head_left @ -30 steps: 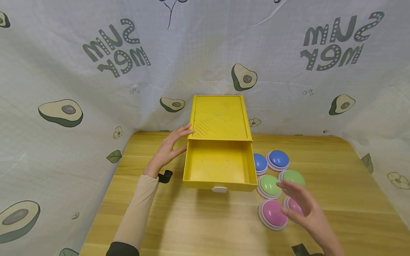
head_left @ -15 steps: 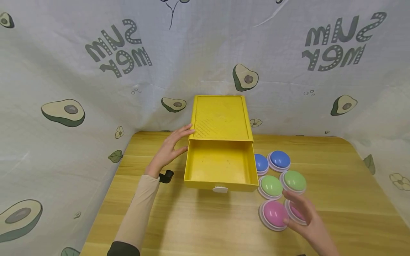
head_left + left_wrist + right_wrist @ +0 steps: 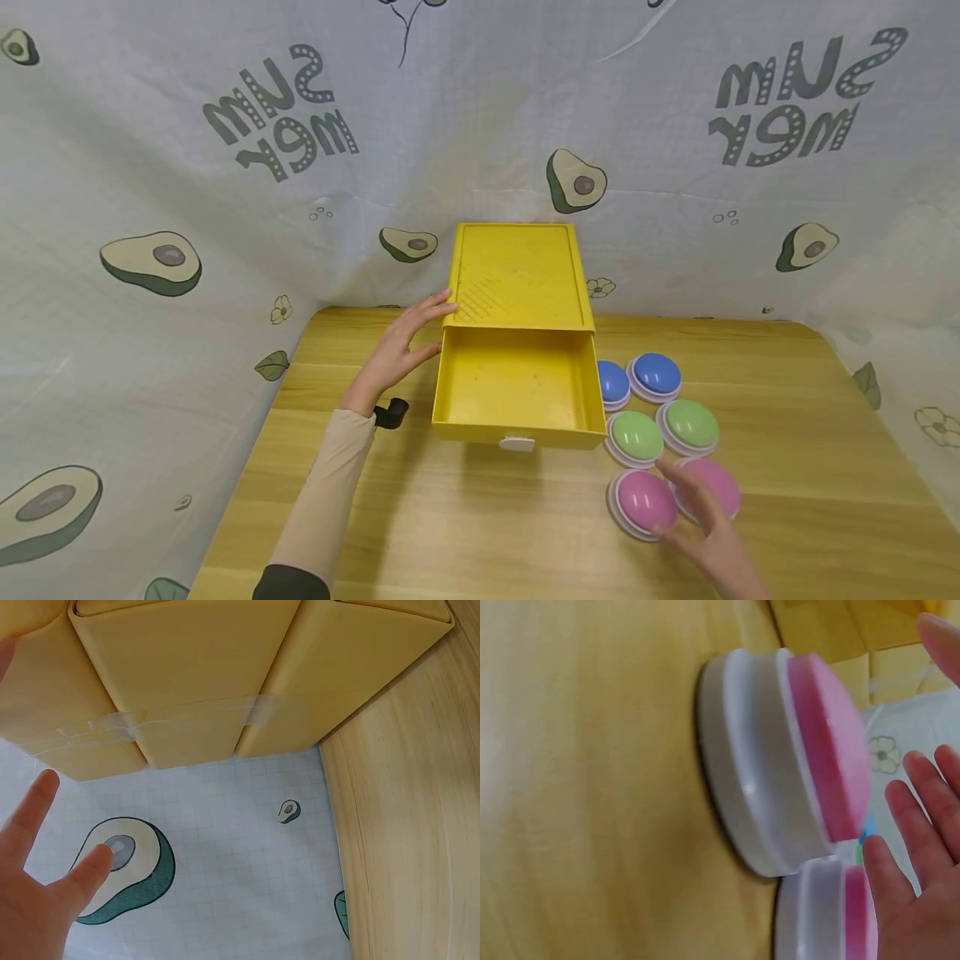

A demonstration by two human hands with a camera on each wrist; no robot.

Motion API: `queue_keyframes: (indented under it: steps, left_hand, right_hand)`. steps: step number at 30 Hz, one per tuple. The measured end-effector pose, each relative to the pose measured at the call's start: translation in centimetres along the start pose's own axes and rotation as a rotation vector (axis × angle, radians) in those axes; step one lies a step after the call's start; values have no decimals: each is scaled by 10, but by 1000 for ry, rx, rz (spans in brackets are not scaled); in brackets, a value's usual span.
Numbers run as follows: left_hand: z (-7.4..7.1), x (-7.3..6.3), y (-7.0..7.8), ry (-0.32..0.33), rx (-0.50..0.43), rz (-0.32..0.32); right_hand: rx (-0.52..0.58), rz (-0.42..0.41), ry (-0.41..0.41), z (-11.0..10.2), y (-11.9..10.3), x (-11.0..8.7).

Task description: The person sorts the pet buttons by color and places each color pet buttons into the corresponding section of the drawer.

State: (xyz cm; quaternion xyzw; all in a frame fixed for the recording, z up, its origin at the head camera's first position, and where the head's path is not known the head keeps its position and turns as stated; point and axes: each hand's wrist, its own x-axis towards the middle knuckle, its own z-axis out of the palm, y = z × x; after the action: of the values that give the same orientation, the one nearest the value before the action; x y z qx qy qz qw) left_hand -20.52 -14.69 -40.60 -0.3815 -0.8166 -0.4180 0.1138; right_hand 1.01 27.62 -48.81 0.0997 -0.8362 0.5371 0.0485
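Reaching for pink buttons (image 3: 647, 498) toward right edge of table (image 3: 795, 408), looks like: your right hand (image 3: 716, 546) spread, empty. Left hand (image 3: 388, 354) straight-fingered against yellow box (image 3: 521, 275) near back edge. Pinch probably needed next.

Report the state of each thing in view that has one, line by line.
Yellow rectangular plastic drawer: pulled open, nothing visible inside.
Two round blue-domed buttons on white bases: dome up, left one partly hidden.
Two round green-domed buttons on white bases: dome up.
Right hand: fingers apart, holding nothing.
Two round pink-domed buttons on white bases: dome up, partly behind that hand.
Left hand: spread, at the drawer casing's left side.
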Motion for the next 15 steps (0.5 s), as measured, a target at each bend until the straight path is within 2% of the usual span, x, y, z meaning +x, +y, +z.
queue_keyframes:
  steps: [10,15]
  left_hand:
    - [2,-1,-1,5,-22,-10]
    - [1,0,0,-1,-26,-15]
  right_hand:
    - [-34,8,35,7,11,-3]
    - [-61,66,49,12,15,-7]
